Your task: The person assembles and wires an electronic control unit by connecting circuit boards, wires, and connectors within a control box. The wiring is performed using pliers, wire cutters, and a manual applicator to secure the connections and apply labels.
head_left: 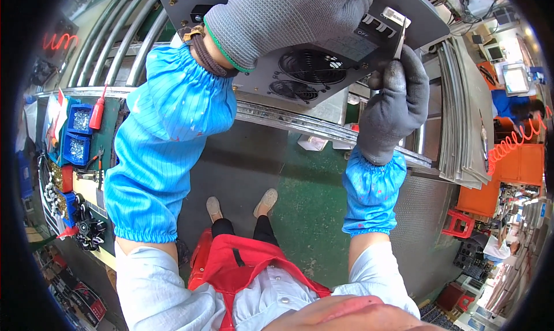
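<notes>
A dark metal equipment cabinet [259, 77] with black fans [311, 66] in its rear panel lies across the top of the view. My left hand [288, 22], in a grey glove, lies across the panel, its fingertips near the row of breaker switches [378, 24] and partly out of sight. Between thumb and fingers, my grey-gloved right hand [395, 100] pinches a slim pointed metal tool [399, 44], which looks like tweezers. Its tip meets a small white rectangular piece [396, 16] beside the switches; whether it grips that piece I cannot tell.
Metal rollers [124, 42] run at the upper left. Below them, a bench holds blue bins of small hardware [77, 147], a red bottle [98, 113] and pliers [100, 158]. Stacked grey sheets [459, 112] stand on the right, near a red stool [459, 223]. A metal rail [288, 119] fronts the cabinet.
</notes>
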Available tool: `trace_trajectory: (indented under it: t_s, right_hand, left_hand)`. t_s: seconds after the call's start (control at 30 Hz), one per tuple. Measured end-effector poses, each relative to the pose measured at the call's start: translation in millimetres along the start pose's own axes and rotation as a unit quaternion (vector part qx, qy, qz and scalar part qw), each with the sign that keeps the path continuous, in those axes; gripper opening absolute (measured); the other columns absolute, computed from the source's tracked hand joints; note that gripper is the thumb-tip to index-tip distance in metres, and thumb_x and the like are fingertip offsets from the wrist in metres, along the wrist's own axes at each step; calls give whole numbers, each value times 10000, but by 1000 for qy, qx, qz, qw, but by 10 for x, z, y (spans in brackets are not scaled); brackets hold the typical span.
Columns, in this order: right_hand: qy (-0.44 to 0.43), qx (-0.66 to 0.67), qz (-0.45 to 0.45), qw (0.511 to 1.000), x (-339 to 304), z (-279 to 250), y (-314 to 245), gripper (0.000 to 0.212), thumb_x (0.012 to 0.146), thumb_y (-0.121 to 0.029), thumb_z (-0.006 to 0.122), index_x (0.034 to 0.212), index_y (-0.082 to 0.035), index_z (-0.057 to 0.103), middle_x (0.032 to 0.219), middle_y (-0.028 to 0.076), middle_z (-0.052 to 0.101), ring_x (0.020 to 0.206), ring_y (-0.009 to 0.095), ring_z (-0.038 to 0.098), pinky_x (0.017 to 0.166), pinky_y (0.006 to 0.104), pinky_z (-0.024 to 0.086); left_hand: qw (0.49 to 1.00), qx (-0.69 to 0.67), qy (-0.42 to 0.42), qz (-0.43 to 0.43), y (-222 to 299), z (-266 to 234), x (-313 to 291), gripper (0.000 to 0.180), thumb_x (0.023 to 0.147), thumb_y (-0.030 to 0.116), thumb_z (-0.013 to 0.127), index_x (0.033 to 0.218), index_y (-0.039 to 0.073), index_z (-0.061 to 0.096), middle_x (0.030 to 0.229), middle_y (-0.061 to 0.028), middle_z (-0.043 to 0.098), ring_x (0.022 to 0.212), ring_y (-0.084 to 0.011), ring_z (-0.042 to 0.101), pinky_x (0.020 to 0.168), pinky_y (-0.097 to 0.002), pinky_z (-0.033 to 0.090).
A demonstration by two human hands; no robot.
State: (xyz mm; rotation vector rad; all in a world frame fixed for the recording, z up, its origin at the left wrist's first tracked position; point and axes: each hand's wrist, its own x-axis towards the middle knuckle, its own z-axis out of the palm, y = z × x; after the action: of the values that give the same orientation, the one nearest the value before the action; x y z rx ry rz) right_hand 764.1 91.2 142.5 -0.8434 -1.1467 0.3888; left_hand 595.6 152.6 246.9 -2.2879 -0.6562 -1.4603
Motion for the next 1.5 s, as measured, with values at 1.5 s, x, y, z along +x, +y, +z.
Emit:
trace_trajectory:
  t_s: [1.5]
  right_hand:
    - [54,-125,124,983,-578,-95,-72,279,940,-79,558,1198,19,601,961,92,635,888,171,599,809,300,486]
  left_hand:
    - [979,144,-88,-117,175,157,88,616,588,534,790,1016,124,624,917,-64,615,876,-262,583,871,-425,357]
